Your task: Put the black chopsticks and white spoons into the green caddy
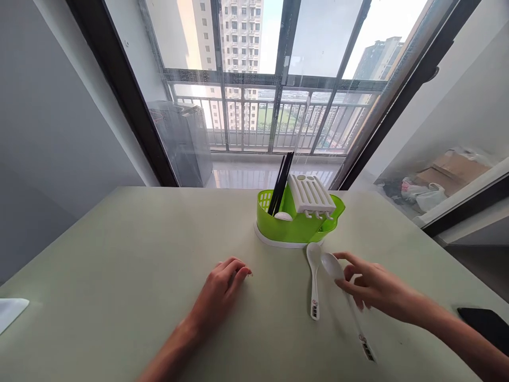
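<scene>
My right hand (371, 286) is closed around the handle of a white spoon (333, 266), bowl pointing toward the holder, handle end low over the table. A second white spoon (314, 281) lies flat on the table just left of it, untouched. My left hand (225, 286) rests on the table with its fingers curled under, nothing in it. Behind the spoons stands a green cutlery holder (296, 228) on a white base, with black chopsticks (280, 183), a white slotted lid (310, 195) and another white spoon bowl (283, 216) inside.
The pale green table (119, 265) runs to a large window with a railing. A black phone (485, 323) lies at the right edge. A white object (10, 310) pokes in at the left edge. Bags and cardboard lie on the floor to the right.
</scene>
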Motion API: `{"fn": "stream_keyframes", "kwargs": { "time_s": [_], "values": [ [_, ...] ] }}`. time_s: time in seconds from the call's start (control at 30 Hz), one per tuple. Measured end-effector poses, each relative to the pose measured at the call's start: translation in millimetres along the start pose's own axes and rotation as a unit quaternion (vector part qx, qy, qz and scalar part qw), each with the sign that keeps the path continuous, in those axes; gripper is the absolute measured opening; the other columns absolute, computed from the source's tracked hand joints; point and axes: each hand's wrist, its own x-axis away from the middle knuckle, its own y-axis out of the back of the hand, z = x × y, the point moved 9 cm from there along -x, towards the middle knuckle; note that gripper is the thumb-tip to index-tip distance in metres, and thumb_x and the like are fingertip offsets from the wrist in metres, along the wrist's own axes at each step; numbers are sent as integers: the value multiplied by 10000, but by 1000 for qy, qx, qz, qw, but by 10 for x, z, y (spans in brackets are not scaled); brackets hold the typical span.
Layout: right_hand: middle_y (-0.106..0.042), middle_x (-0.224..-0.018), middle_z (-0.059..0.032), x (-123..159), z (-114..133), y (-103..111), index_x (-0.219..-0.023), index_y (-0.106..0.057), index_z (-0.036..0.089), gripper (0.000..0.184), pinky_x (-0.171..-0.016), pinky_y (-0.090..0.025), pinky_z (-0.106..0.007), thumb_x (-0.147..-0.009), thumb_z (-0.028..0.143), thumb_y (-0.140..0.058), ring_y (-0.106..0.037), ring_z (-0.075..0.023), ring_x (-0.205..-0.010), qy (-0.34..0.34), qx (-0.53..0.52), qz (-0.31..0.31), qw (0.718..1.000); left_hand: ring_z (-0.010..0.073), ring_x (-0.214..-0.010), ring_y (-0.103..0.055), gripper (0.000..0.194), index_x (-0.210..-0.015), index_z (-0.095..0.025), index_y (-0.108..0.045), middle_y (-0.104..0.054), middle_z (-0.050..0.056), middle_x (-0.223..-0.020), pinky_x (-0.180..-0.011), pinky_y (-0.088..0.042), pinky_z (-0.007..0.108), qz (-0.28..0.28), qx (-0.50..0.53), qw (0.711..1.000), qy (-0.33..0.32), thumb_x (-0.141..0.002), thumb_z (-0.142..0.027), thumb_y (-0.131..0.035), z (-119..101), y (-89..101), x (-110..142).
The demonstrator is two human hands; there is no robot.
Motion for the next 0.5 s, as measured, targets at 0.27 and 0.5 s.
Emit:
{"fn": "stream_keyframes", "kwargs": {
  "time_s": [0.27, 0.5],
  "values": [
    [-691, -856, -8, 429, 1105, 144, -1451, -453, 260, 580, -614, -612, -314, -971, 559, -585, -690, -170, -660, 141, -141, 58, 978, 189, -903, -647, 387, -928, -232, -685, -708, 41, -992, -851, -490, 317, -3, -3, 1000, -6, -1062, -425, -378, -5, -1, 18],
    [-742, -791, -23, 508, 2027, 469, -1106, -694, 235, 374, -601, -619, -282, -982, 564, -570, -710, -171, -657, 293, -53, -138, 945, 183, -905, -652, 370, -913, -234, -685, -712, 28, -984, -859, -488, 312, -7, -4, 1000, -9, -1060, -414, -396, -9, -2, 27]
  ]
}}
